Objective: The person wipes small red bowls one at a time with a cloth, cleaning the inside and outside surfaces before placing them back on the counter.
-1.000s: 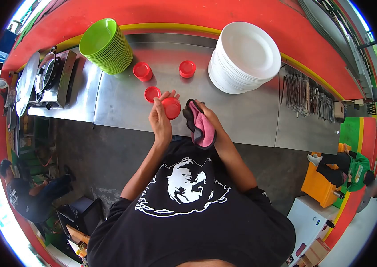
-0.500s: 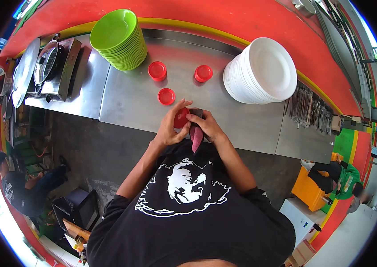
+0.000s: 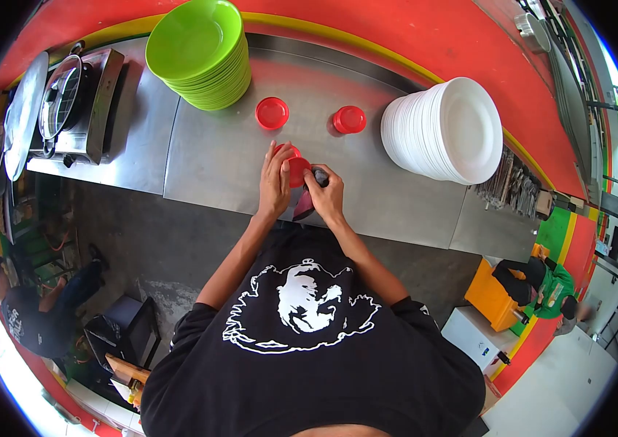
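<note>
My left hand (image 3: 275,183) is around the left side of a small red dish (image 3: 299,172), held over the front part of the steel counter. My right hand (image 3: 329,197) grips a dark grey and maroon cloth (image 3: 307,205) against the dish's right side, and the cloth's lower end hangs down. Another red dish (image 3: 288,151) sits just beyond, partly covered by my left fingers. Farther back on the counter are a red dish (image 3: 272,113) and a small stack of red dishes (image 3: 350,119).
A tall stack of green bowls (image 3: 203,58) stands back left, and white plates (image 3: 444,131) are stacked at right. Cutlery (image 3: 509,186) lies past the plates. A portable stove with a lidded pan (image 3: 65,102) is far left. Two people sit away from the steel counter (image 3: 396,211).
The held dish has tipped to face me more, and my left fingers have straightened along it. The cloth has shifted left and lower under the dish. My view has turned slightly.
</note>
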The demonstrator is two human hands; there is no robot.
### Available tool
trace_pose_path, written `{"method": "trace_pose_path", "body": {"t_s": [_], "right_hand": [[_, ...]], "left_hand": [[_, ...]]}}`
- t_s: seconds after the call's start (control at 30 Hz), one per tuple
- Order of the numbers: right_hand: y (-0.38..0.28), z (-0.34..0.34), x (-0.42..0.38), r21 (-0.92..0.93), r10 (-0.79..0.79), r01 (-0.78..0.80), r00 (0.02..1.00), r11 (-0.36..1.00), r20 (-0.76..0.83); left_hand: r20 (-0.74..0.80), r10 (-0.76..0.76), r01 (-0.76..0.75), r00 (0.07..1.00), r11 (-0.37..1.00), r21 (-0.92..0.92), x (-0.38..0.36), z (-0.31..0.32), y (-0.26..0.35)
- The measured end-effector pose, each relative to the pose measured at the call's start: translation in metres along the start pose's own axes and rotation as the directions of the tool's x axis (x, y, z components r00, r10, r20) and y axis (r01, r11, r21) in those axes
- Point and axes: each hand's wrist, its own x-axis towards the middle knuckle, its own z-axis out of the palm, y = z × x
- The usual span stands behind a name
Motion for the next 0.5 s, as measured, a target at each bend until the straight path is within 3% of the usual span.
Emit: {"method": "trace_pose_path", "body": {"t_s": [0.07, 0.33, 0.5], "right_hand": [[0.001, 0.006, 0.002, -0.079, 0.013, -0.017, 0.999, 0.997, -0.052], [0.016, 0.023, 0.011, -0.175, -0.021, -0.009, 0.985, 0.984, -0.169], [0.022, 0.028, 0.014, -0.179, 0.041, -0.076, 0.981, 0.981, -0.189]], "left_hand": [[0.019, 0.052, -0.054, 0.998, 0.992, 0.111, 0.005, -0.002, -0.009], [0.115, 0.002, -0.006, 0.993, 0.999, 0.04, 0.017, 0.0, -0.049], [0.139, -0.009, 0.015, 0.99, 0.999, -0.041, 0.023, 0.004, -0.062]]}}
